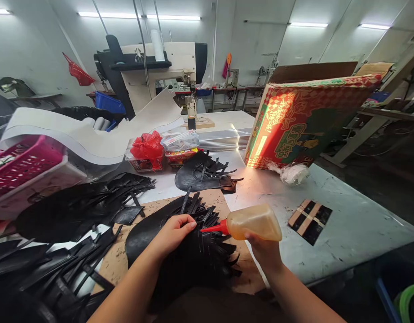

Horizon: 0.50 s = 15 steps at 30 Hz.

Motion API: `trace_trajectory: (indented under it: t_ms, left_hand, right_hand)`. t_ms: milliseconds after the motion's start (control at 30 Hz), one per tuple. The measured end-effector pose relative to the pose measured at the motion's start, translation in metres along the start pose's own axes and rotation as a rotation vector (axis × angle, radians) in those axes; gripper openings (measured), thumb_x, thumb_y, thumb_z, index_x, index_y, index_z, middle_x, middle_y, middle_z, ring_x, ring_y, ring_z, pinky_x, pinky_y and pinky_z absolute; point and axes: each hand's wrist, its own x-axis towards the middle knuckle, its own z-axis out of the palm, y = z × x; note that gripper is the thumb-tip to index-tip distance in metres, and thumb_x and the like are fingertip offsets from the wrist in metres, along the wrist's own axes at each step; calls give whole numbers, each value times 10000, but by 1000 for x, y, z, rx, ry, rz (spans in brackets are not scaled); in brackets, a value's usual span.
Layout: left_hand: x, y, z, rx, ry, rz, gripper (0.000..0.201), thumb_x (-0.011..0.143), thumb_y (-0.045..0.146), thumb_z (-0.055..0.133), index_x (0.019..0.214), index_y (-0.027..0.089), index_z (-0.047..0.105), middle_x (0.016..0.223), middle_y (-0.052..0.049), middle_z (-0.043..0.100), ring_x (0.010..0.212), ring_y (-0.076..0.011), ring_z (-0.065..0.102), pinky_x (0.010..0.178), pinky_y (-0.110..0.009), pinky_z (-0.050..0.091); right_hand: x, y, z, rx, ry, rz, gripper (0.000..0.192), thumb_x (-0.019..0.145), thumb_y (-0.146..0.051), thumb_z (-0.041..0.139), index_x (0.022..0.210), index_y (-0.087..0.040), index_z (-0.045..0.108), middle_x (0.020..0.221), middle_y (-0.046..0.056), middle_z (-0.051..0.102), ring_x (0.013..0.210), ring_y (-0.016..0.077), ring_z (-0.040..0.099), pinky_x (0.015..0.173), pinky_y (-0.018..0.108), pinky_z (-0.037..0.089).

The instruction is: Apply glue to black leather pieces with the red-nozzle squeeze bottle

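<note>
right hand [266, 251] is holding the bottle [257, 222], its fingers wrapping the underside. the bottle is lying nearly level over the black piece [144, 233], with its red nozzle [212, 229] pointing at the left hand [176, 231]; whether the tip is touching the strips [207, 215] one cannot tell. the left hand is resting on the black piece, thumb and forefinger close together by the strips; whether they are pinching one is not showing clearly. the black piece is lying on the brown board [119, 255], which is sitting on the desk [348, 224].

the bottle is looking light and soft-walled, likely giving under a squeeze, so its broad body is seeming the best hold, clear of the thin nozzle. the black piece is looking supple and smooth, perhaps a little slippery; flat fingers near the strip roots are probably steadying it best, since loose strip ends are likely bending away.
</note>
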Motion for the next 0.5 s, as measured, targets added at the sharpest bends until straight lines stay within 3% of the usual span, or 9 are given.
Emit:
trace_trajectory:
  t_ms: [200, 400, 500]
  left_hand:
    - [-1, 1, 0, -14, 1, -4, 364, 627, 547, 571, 618, 186, 522, 562, 46, 442, 509, -109, 362, 479, -237, 274]
    - [0, 2, 2, 18, 16, 8, 352, 643, 538, 543, 625, 186, 523, 533, 57, 413, 505, -107, 350, 496, -238, 293]
    - [-4, 5, 1, 65, 33, 28, 297, 658, 483, 545, 610, 190, 552, 552, 35, 482, 555, -135, 432, 556, -258, 352]
  right_hand:
    - [2, 4, -3, 39, -79, 44, 472, 594, -567, 763, 867, -207, 627, 771, 83, 677, 700, 252, 649, 611, 355, 574]
    - [-1, 8, -8, 71, -109, 131, 459, 554, -571, 778, 787, -204, 629, 711, 72, 661, 648, 238, 628, 580, 348, 559]
    - [-3, 8, -10, 84, -123, 190, 487, 511, -586, 786, 775, -205, 638, 715, 78, 662, 659, 249, 624, 595, 371, 556]
